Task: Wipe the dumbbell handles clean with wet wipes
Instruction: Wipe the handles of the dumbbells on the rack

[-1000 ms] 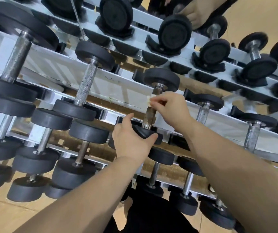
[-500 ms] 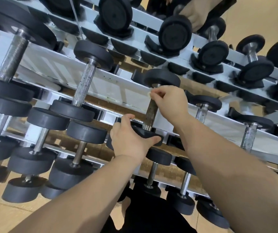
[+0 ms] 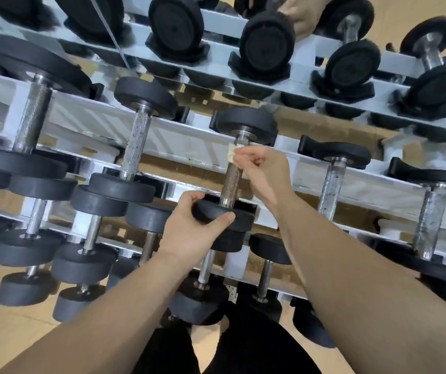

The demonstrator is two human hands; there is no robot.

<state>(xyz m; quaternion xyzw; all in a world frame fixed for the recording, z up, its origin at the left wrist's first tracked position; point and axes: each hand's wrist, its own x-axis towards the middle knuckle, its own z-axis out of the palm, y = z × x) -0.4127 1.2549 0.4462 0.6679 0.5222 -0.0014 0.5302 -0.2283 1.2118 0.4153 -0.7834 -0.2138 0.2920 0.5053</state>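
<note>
A black dumbbell with a knurled steel handle (image 3: 232, 182) lies on the middle tier of a white rack (image 3: 189, 143). My left hand (image 3: 189, 230) grips the dumbbell's near weight head (image 3: 240, 215), thumb over its rim. My right hand (image 3: 263, 171) pinches a small white wet wipe (image 3: 231, 153) against the top of the handle, just below the far weight head (image 3: 246, 122). Most of the handle below the wipe is bare.
Several other black dumbbells fill the rack on both sides, such as one to the left (image 3: 135, 147) and one to the right (image 3: 333, 179). A mirror behind shows another hand (image 3: 296, 16). My dark-trousered legs (image 3: 230, 344) stand on the wooden floor.
My right hand with the wipe slid up the handle from its middle to just under the far weight head. My left hand kept its grip on the near head.
</note>
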